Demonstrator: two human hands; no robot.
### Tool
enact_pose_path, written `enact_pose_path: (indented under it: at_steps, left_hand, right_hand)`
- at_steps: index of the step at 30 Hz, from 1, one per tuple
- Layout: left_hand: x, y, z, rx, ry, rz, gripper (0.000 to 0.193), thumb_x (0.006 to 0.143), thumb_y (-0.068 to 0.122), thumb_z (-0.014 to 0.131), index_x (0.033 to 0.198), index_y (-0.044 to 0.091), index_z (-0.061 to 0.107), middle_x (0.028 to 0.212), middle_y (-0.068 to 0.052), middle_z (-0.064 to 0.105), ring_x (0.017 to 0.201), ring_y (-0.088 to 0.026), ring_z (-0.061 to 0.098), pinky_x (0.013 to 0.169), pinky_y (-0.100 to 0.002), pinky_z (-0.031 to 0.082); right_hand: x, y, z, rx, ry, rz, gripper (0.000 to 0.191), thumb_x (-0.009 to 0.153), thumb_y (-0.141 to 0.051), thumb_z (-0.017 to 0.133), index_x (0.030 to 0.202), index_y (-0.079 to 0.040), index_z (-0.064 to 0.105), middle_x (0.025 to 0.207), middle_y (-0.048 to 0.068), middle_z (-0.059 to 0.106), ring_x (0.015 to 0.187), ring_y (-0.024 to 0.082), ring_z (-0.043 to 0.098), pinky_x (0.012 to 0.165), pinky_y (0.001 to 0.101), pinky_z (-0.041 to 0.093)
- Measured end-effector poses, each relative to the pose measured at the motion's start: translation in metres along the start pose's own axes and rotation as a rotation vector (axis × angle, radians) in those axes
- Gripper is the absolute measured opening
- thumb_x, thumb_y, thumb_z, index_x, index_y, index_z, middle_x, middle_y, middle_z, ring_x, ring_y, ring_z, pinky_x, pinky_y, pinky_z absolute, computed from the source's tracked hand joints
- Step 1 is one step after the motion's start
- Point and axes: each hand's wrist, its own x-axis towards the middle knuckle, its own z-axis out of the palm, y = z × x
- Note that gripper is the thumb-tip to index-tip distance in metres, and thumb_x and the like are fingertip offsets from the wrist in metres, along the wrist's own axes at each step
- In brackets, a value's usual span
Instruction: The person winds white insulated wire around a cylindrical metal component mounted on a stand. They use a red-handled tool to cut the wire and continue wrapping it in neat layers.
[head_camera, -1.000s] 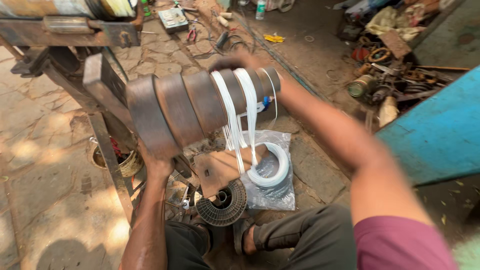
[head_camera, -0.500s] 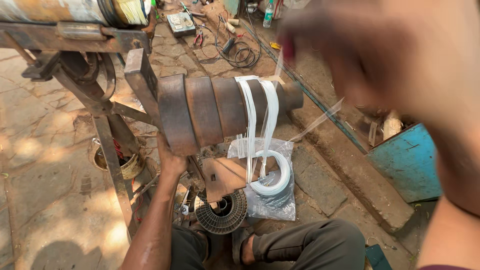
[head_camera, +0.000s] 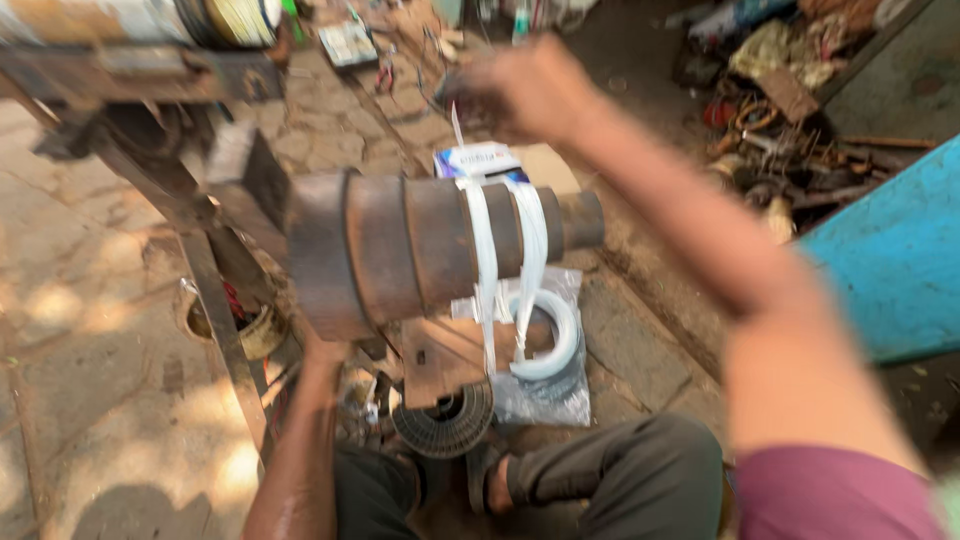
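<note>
We look down from the head camera. On the left stands a rusty metal stand (head_camera: 215, 300) on the stone floor (head_camera: 90, 400). Our left hand (head_camera: 325, 350) reaches up under the wide end of the brown stepped drum (head_camera: 420, 250); its fingers are hidden, so we cannot tell how they sit. White tape (head_camera: 485, 250) wraps over the narrow part of the drum and hangs down to a white tape roll (head_camera: 550, 335) lying on a clear plastic bag (head_camera: 540, 395). A dark round wire coil (head_camera: 445, 425) sits near our knee. Our right hand (head_camera: 520, 95) is raised behind the drum, blurry, fingers curled together around the tape's top end. A blue panel (head_camera: 890, 270) is far right.
</note>
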Motion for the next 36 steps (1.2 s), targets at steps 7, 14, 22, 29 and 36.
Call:
enact_pose_path:
  at_steps: [7,14,22,29,36]
  left_hand:
    - [0.019,-0.02,-0.018,0.802,0.058,0.286,0.03,0.078,0.009,0.068,0.107,0.004,0.067,0.111,-0.015,0.07,0.106,-0.032,0.067,0.093,-0.047,0.053]
    - [0.038,-0.014,0.01,-0.163,0.287,-0.244,0.045,0.095,0.002,0.063,0.135,-0.007,0.044,0.128,-0.019,0.062,0.118,-0.027,0.061,0.106,-0.036,0.05]
    - [0.038,-0.012,0.021,-0.162,0.307,-0.203,0.058,0.085,0.005,0.062,0.137,-0.006,0.038,0.129,-0.02,0.059,0.117,-0.026,0.062,0.103,-0.038,0.051]
    - [0.011,-0.021,0.015,-0.138,0.179,-0.16,0.054,0.104,0.018,0.052,0.144,-0.01,0.03,0.136,-0.021,0.056,0.127,-0.028,0.057,0.111,-0.038,0.046]
    - [0.008,-0.04,-0.012,0.215,0.13,-0.117,0.053,0.098,0.023,0.057,0.138,-0.009,0.044,0.132,-0.023,0.058,0.123,-0.035,0.058,0.11,-0.041,0.045]
  right_hand:
    - [-0.221,-0.171,0.24,0.772,-0.489,0.533,0.041,0.082,-0.004,0.062,0.12,-0.01,0.073,0.093,0.018,0.072,0.079,0.034,0.07,0.071,0.0428,0.054]
    - [-0.286,-0.217,0.061,1.115,-0.529,0.269,0.012,0.096,-0.01,0.06,0.091,-0.003,0.069,0.078,0.017,0.067,0.07,0.032,0.064,0.067,0.0406,0.052]
    - [-0.176,-0.131,-0.164,0.375,-0.142,-0.13,0.027,0.079,-0.013,0.066,0.104,-0.016,0.073,0.071,-0.007,0.064,0.054,0.002,0.063,0.044,0.0226,0.05]
    - [-0.029,-0.045,-0.112,-0.19,0.181,-0.276,0.025,0.091,-0.015,0.069,0.116,-0.015,0.071,0.084,0.005,0.064,0.069,0.025,0.063,0.055,0.0403,0.045]
    - [0.017,-0.013,0.063,0.902,0.04,-0.205,0.022,0.103,-0.01,0.069,0.124,-0.007,0.074,0.107,0.006,0.077,0.094,0.017,0.071,0.083,0.0343,0.057]
